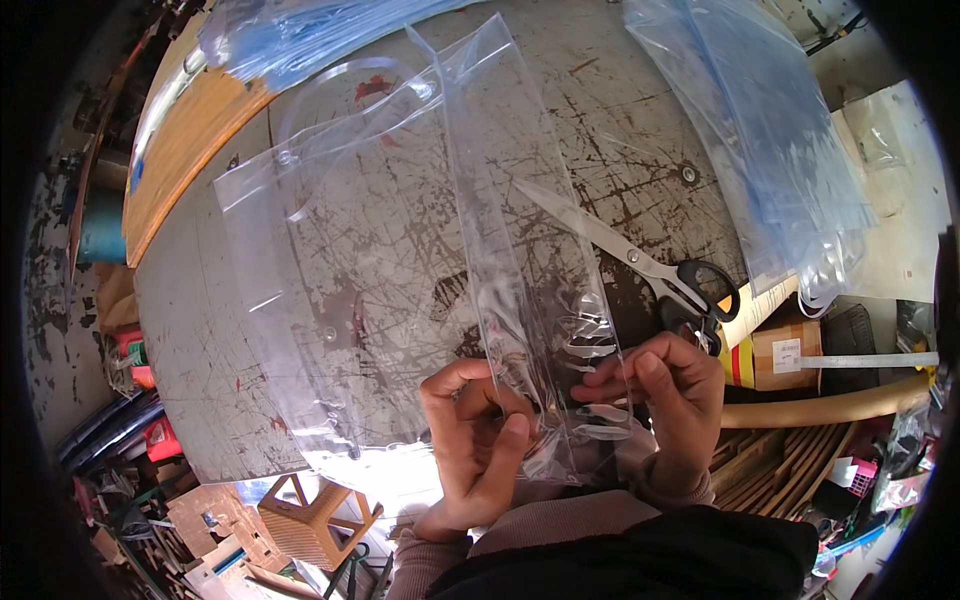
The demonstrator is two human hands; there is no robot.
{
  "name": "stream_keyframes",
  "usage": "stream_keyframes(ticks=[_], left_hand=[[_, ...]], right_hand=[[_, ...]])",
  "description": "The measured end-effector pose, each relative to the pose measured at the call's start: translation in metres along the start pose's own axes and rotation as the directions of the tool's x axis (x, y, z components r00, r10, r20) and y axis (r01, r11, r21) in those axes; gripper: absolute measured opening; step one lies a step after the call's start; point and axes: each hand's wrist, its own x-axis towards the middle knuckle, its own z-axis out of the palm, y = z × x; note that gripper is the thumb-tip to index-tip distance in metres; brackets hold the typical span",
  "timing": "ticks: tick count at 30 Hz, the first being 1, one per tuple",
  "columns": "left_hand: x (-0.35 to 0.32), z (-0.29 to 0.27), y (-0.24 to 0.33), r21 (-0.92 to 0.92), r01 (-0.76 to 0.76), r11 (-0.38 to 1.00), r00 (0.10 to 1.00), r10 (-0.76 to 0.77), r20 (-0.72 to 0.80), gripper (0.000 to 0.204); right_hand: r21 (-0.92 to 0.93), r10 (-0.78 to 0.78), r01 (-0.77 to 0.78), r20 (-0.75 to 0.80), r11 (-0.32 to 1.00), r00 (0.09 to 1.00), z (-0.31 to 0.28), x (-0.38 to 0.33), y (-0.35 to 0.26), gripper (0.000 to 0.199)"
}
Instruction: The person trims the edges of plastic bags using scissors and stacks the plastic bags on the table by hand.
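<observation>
Left hand (470, 450): near the person's body, palm turned inward; fingers bent, thumb brought in against the curled fingertips, grasping a fold of film at the near end.
Right hand (685, 400): beside the bag's near right edge; thumb and forefinger drawn together, pinching film there; the other fingers loosely bent.
Gap between hands: narrow, spanned by crumpled film.
Clear plastic bag (400, 270): transparent, colourless, flattish; lying on the worktop (655, 150), running from the far middle down to both hands. A long folded strip follows its right side; bright creases and glare gather near the fingers.
Handle loop (350, 65): clear, curved, at the bag's far end.
Scissors (635, 257): black grips, metal blades, at the bag's right; the tip overlaps the film's outline, which lies uppermost cannot be told.
Worktop surface: grey, heavily scratched, with dark worn patches.
Right boundary: blue-tinted plastic sheets (750, 130), stacked, reaching over the worktop edge.
Far left boundary: second blue-tinted stack (310, 40), beside a brown wooden board (205, 140).
Open room: a broad strip left of the bag; another between the bag and the right-hand sheets, partly taken by the scissors.
Near edge: close against the person's body.
</observation>
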Motion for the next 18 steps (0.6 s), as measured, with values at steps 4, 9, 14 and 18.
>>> stream_keyframes(ticks=[4,9,14,18], left_hand=[[-0.001,-0.001,-0.003,0.123,-0.05,0.991,0.999,0.05,0.003,0.044],[-0.002,0.002,-0.008,0.166,-0.074,0.983,0.997,0.076,-0.005,0.044],[-0.009,0.004,-0.016,0.245,-0.124,0.962,0.989,0.14,-0.047,0.043],[-0.009,0.002,-0.027,0.319,-0.202,0.926,0.971,0.232,-0.059,0.043]], right_hand=[[-0.02,-0.021,0.021,0.009,1.0,1.0,-0.001,0.0,-0.004,0.021],[-0.052,-0.203,0.202,-0.016,0.978,0.979,0.007,0.004,-0.001,0.019],[-0.635,-0.55,0.479,0.101,0.606,0.829,0.028,0.028,-0.014,0.048],[-0.727,-0.571,0.437,0.074,0.53,0.817,0.031,0.037,-0.014,0.038]])
